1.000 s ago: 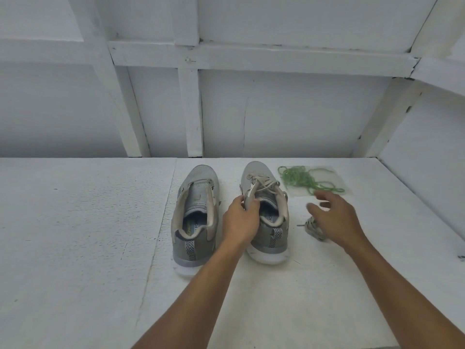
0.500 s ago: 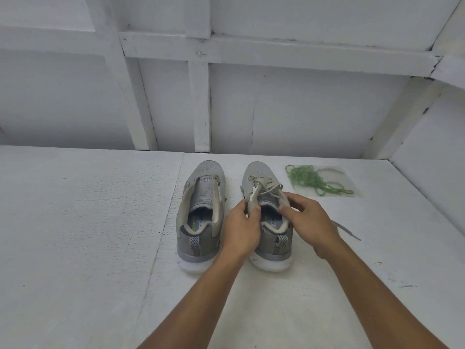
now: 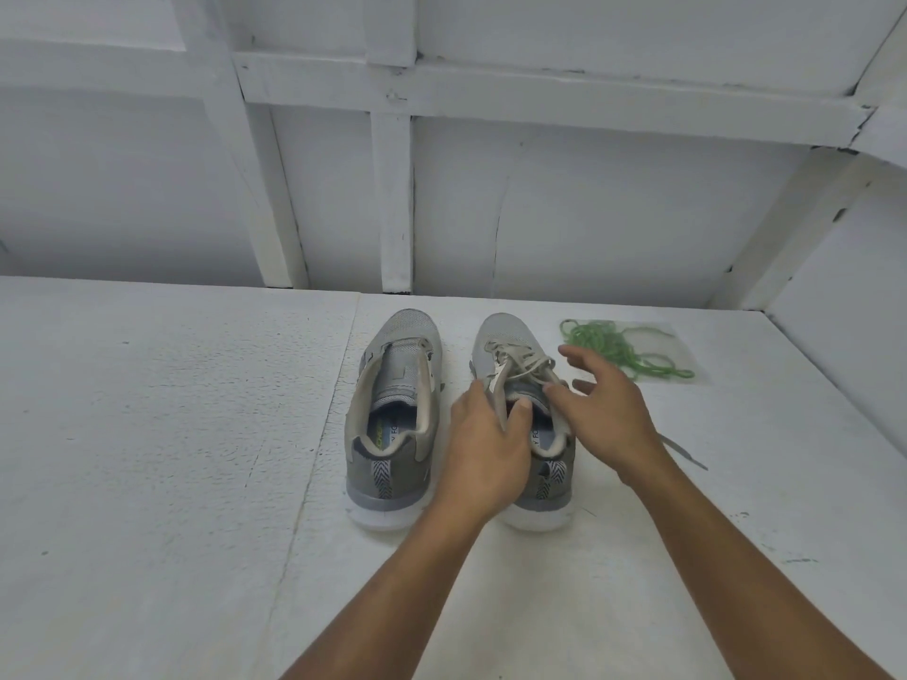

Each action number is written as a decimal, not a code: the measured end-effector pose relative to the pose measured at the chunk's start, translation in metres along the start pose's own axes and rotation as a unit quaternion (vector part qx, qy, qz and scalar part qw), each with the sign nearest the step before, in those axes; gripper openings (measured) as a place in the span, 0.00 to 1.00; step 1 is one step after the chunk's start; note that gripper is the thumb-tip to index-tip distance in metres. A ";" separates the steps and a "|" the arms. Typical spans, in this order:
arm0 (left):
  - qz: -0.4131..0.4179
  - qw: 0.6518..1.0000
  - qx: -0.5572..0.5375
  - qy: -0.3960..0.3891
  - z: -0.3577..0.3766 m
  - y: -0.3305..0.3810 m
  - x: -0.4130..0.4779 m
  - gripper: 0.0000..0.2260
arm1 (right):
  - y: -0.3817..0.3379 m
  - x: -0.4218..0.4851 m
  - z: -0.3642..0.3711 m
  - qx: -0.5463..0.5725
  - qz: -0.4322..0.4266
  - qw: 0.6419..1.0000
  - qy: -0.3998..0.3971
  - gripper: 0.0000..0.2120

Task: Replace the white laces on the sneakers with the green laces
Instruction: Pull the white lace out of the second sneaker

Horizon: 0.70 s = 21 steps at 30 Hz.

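Grey left sneaker and right sneaker, green laces, white table.
Both: light grey uppers, darker grey heels, white soles, black-and-white chevron heel tabs; right one has off-white laces; left one's insole blue with yellow-green print. Wall plain white.

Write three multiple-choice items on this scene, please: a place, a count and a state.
1. Where do the green laces lie?
A. Inside a sneaker
B. On the table, right of both sneakers
C. In a hand

2. How many sneakers have a white lace threaded?
A. None
B. One
C. Two

3. How is the right hand?
A. Open, fingers spread
B. Clenched in a fist
C. Pinching a green lace

Answers: 1 B, they lie past the laced sneaker; 2 B, the unlaced sneaker shows a bare tongue; 3 A, its fingers spread above the laced sneaker, holding nothing.
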<state>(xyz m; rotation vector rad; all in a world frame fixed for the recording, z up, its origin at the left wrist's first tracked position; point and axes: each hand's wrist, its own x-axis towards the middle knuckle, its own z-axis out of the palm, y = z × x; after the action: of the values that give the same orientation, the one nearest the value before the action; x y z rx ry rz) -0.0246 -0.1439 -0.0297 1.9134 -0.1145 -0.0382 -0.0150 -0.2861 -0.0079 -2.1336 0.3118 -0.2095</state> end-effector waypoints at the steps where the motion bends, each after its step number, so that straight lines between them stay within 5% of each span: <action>1: -0.008 1.000 -0.006 -0.012 0.001 0.002 -0.001 0.14 | -0.001 0.001 0.001 -0.004 0.001 1.000 -0.004 0.23; 16: -0.049 0.997 -0.024 0.048 0.010 -0.012 0.010 0.12 | 0.001 0.003 0.003 -0.035 -0.004 0.999 0.007 0.19; 21: -0.097 0.992 -0.053 0.064 0.012 -0.006 0.023 0.14 | -0.010 0.008 0.000 -0.088 -0.109 0.990 -0.004 0.18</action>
<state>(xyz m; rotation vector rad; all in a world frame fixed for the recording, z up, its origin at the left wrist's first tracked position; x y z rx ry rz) -0.0023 -0.1553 -0.0388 1.8088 0.1576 -0.0514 -0.0058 -0.2830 0.0001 -2.3441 0.0930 -0.3082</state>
